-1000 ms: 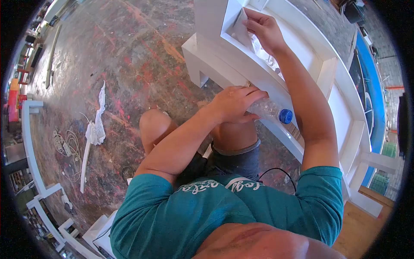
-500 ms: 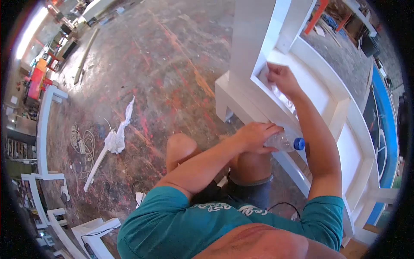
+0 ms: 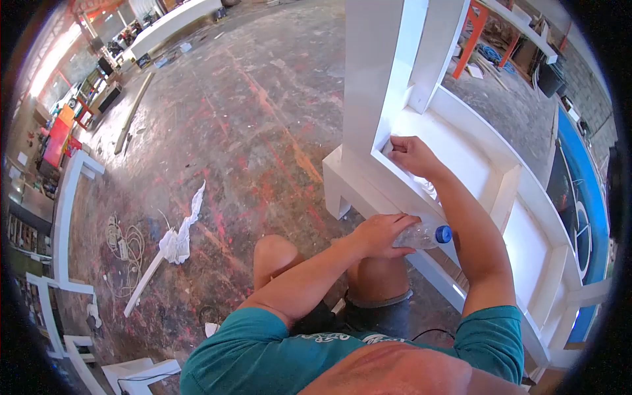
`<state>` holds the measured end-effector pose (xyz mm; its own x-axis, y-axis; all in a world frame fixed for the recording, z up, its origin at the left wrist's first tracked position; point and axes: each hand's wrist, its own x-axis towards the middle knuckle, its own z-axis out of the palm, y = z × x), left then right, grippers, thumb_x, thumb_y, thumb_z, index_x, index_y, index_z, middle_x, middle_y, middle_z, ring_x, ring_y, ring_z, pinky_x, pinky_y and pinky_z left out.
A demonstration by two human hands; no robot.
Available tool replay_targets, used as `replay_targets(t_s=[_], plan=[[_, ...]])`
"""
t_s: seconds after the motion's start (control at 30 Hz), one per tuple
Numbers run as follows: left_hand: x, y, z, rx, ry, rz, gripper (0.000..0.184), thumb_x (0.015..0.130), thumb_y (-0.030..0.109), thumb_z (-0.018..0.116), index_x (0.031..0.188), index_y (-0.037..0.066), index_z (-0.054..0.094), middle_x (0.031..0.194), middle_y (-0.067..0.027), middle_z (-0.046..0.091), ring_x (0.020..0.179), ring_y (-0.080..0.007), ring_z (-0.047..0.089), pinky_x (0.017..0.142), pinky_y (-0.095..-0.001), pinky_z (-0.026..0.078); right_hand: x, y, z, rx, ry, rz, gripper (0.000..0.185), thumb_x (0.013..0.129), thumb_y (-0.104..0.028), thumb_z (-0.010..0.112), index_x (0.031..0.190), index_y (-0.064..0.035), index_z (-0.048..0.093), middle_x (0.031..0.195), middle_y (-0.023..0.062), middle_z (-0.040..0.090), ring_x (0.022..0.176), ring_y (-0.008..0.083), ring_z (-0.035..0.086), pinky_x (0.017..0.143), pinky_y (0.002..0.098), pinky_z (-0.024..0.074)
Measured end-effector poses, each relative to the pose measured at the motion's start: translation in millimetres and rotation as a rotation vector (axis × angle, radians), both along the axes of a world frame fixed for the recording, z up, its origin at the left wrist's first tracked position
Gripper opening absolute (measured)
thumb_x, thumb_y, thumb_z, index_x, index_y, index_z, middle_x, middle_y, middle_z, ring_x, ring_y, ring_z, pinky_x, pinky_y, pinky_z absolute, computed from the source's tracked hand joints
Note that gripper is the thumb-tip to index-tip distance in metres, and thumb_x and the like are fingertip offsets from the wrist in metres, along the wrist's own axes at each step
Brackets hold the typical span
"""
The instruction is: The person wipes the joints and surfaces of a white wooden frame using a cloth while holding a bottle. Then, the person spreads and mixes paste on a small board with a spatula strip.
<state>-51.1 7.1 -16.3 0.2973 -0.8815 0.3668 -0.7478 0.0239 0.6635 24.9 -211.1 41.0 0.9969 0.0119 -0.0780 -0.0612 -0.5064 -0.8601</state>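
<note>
A clear plastic bottle [image 3: 417, 236] with a blue cap lies on its side in the grip of my left hand [image 3: 385, 235], its cap pointing right, beside the near wall of a white-painted wooden frame [image 3: 361, 176]. Inside that frame, at the corner by the tall upright, my right hand [image 3: 415, 157] has its fingers pinched together against the inner edge. Whatever sits under those fingertips is too small to make out. My right forearm crosses over the frame's near side, just past the bottle cap.
A white rag [image 3: 176, 245] lies on a wood strip [image 3: 143, 285] on the stained concrete floor. Nearby is a coiled cable [image 3: 125, 240]. White frames [image 3: 64, 224] stand at the left. A blue curved object [image 3: 596, 197] is at the far right.
My right hand has shifted slightly left along the inner edge of the frame, fingers still pinched. The view has tilted up a little. My left hand keeps hold of the bottle.
</note>
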Motion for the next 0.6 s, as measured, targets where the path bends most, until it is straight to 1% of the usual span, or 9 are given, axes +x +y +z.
replay_targets(t_s=[0.03, 0.07, 0.17, 0.2, 0.3, 0.37, 0.43, 0.47, 0.6], plan=[[-0.3, 0.4, 0.8, 0.005, -0.009, 0.006, 0.074, 0.080, 0.040, 0.083, 0.140, 0.008, 0.054, 0.129, -0.0195, 0.063, 0.115, -0.0406, 0.064, 0.098, -0.0474, 0.054, 0.1, 0.4, 4.5, -0.041, 0.028, 0.008, 0.038, 0.091, -0.002, 0.064, 0.129, 0.0044, 0.067, 0.096, 0.0043, 0.074, 0.086, 0.0093, 0.063, 0.083, 0.0292, 0.0514], [-0.3, 0.5, 1.8, 0.011, -0.019, 0.013, 0.075, 0.080, 0.040, 0.083, 0.140, 0.008, 0.054, 0.130, -0.0191, 0.063, 0.116, -0.0401, 0.064, 0.098, -0.0471, 0.054, -2.7, 4.4, 6.6, 0.030, 0.006, -0.010, 0.040, 0.091, -0.002, 0.065, 0.131, 0.0042, 0.067, 0.103, 0.0058, 0.076, 0.091, 0.0094, 0.065, 0.087, 0.0292, 0.0521], [-1.2, 0.9, 4.4, 0.015, -0.031, 0.019, 0.075, 0.082, 0.043, 0.082, 0.141, 0.007, 0.053, 0.131, -0.0182, 0.063, 0.117, -0.0387, 0.064, 0.099, -0.0468, 0.053, -1.8, 2.2, 1.5, 0.047, -0.044, 0.011, 0.040, 0.092, -0.002, 0.065, 0.132, 0.0033, 0.067, 0.103, 0.0052, 0.076, 0.090, 0.0094, 0.064, 0.087, 0.0290, 0.0522], [-1.5, 1.6, 6.3, 0.028, -0.027, 0.019, 0.075, 0.082, 0.044, 0.082, 0.141, 0.007, 0.053, 0.131, -0.0181, 0.062, 0.117, -0.0387, 0.064, 0.099, -0.0469, 0.053, -5.6, 7.0, 12.0, 0.021, -0.006, 0.001, 0.040, 0.092, -0.002, 0.065, 0.131, 0.0049, 0.066, 0.102, 0.0055, 0.076, 0.089, 0.0093, 0.064, 0.085, 0.0292, 0.0525], [-2.2, 2.8, 11.3, 0.061, -0.027, 0.024, 0.075, 0.084, 0.046, 0.080, 0.142, 0.007, 0.053, 0.132, -0.0180, 0.062, 0.118, -0.0385, 0.064, 0.099, -0.0472, 0.053, -5.0, 6.0, 10.6, -0.024, -0.017, -0.014, 0.040, 0.092, -0.002, 0.064, 0.131, 0.0078, 0.065, 0.103, 0.0061, 0.075, 0.090, 0.0090, 0.064, 0.085, 0.0287, 0.0528], [-2.6, 2.3, 10.8, 0.078, -0.035, 0.030, 0.076, 0.084, 0.047, 0.080, 0.142, 0.007, 0.053, 0.133, -0.0181, 0.062, 0.119, -0.0385, 0.064, 0.100, -0.0473, 0.053, -2.6, 2.7, 8.0, -0.014, -0.013, 0.004, 0.040, 0.092, -0.002, 0.065, 0.131, 0.0088, 0.065, 0.106, 0.0071, 0.076, 0.094, 0.0096, 0.066, 0.087, 0.0278, 0.0528], [-2.1, 2.6, 13.8, 0.089, -0.015, 0.023, 0.076, 0.084, 0.047, 0.080, 0.143, 0.007, 0.053, 0.133, -0.0188, 0.062, 0.119, -0.0388, 0.063, 0.100, -0.0474, 0.052, -10.1, 12.6, 22.6, -0.002, -0.006, -0.014, 0.040, 0.092, -0.001, 0.065, 0.131, 0.0083, 0.065, 0.107, 0.0073, 0.076, 0.095, 0.0102, 0.067, 0.088, 0.0276, 0.0528], [-2.8, 2.9, 14.6, 0.094, -0.002, 0.020, 0.076, 0.084, 0.047, 0.080, 0.143, 0.007, 0.052, 0.134, -0.0192, 0.062, 0.119, -0.0390, 0.063, 0.101, -0.0475, 0.052, -7.4, 10.7, 19.0, -0.022, -0.004, -0.006, 0.038, 0.092, 0.000, 0.066, 0.129, 0.0086, 0.066, 0.111, 0.0082, 0.076, 0.098, 0.0114, 0.068, 0.090, 0.0279, 0.0527], [-2.3, 1.6, 6.4, 0.018, -0.041, 0.027, 0.076, 0.085, 0.047, 0.079, 0.143, 0.008, 0.052, 0.133, -0.0198, 0.063, 0.119, -0.0398, 0.064, 0.101, -0.0481, 0.052, -2.2, 4.1, 7.1, 0.048, -0.014, 0.023, 0.037, 0.091, 0.001, 0.067, 0.128, 0.0074, 0.067, 0.111, 0.0086, 0.076, 0.099, 0.0120, 0.067, 0.092, 0.0286, 0.0525]])
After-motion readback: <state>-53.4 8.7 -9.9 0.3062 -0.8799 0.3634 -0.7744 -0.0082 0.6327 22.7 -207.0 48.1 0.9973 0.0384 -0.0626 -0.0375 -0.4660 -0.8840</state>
